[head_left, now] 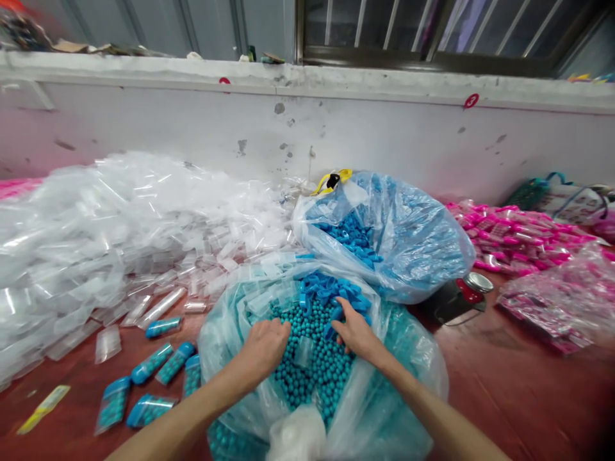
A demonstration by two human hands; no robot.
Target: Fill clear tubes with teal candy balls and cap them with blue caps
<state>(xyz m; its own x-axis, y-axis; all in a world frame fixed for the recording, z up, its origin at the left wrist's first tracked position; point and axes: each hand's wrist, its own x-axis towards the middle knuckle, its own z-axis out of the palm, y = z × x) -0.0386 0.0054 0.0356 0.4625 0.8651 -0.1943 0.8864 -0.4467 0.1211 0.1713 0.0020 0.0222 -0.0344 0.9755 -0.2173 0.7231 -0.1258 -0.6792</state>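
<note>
Near: six blue-capped packs point(150, 363) plus one yellow strip point(44, 410) on the red surface point(519, 397), left. One open bag point(423, 349) centre, full of teal beads point(307, 381), too many to count; one clear sleeve point(303, 352) lies on them.

Left hand point(269, 346): over the beads, fingers curled in together; can't tell if they pinch anything. Right hand point(354, 330): index and thumb spread, at the blue caps point(319, 286) in the bag's far side; can't tell if touching.

Beyond: one second bag point(418, 224), more blue caps inside; one dark canister point(446, 304) beside it, right.
</note>
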